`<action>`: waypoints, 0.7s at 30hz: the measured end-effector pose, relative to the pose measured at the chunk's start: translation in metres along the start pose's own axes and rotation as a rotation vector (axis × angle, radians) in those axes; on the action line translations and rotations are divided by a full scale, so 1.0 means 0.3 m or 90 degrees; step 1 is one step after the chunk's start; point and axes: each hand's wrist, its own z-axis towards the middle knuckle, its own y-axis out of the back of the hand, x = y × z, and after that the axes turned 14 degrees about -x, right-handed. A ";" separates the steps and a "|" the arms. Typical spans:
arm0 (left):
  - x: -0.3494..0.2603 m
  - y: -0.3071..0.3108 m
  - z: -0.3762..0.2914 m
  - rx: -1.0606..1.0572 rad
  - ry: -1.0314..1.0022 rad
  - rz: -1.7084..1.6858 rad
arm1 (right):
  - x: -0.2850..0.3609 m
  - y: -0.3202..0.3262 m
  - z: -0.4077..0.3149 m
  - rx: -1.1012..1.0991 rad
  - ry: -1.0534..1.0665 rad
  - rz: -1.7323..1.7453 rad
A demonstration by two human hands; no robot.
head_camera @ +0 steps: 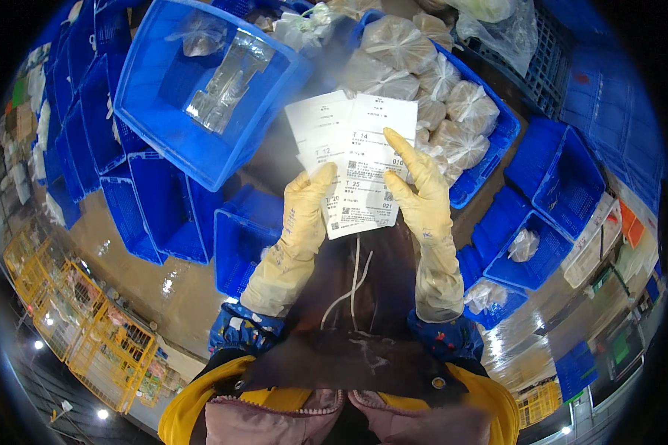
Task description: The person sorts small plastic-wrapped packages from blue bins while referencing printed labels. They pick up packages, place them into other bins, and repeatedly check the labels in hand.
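Observation:
Both of my hands wear long pale-yellow rubber gloves. My left hand [307, 194] pinches a fanned set of white printed label sheets [374, 119] near its left edge, thumb on top. At the right edge of the same sheets is my right hand [420, 186], its index finger and thumb spread over the paper; whether it grips them is unclear. The sheets bear print and square codes. Beyond them stands a blue plastic crate [492, 150] piled with knotted clear plastic bags [396, 44] of brownish contents.
At upper left, a large blue tub [214, 167] holds a knotted bag [203, 36] and a silvery plastic-wrapped piece [231, 83]. Blue crates [167, 206] are stacked to the left, with more crates [568, 172] at right. Yellow wire cages [108, 356] stand beyond the wet floor [167, 286].

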 end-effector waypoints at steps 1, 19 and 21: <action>-0.002 0.004 0.000 0.003 0.010 -0.004 | -0.004 -0.004 0.003 0.011 0.006 -0.014; -0.012 -0.001 0.004 -0.011 -0.010 -0.002 | 0.039 -0.006 0.025 0.094 0.209 -0.249; -0.002 -0.021 -0.005 0.046 -0.012 -0.047 | 0.017 -0.021 0.022 0.045 0.197 -0.237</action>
